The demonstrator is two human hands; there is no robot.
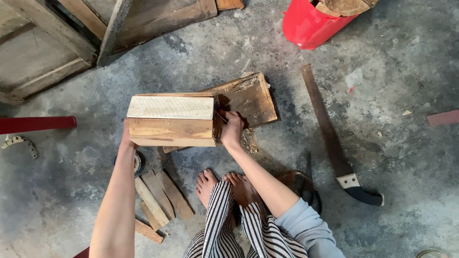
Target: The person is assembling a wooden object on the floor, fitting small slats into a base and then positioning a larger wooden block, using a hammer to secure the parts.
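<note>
Both my hands grip the wooden block (171, 120): left hand (127, 138) clasps its left end, right hand (232, 129) pinches a thin nail (221, 116) against its right end.

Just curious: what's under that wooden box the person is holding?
Under the box lies a dark cracked board, sticking out at its right. How far it runs underneath is hidden.

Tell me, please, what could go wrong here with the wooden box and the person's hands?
The left hand alone steadies the pale wooden box; it might tip or slide. The right hand presses a thin tool at its end, and a slip may hurt fingers. Bare feet lie close to the long rusty handsaw.
</note>
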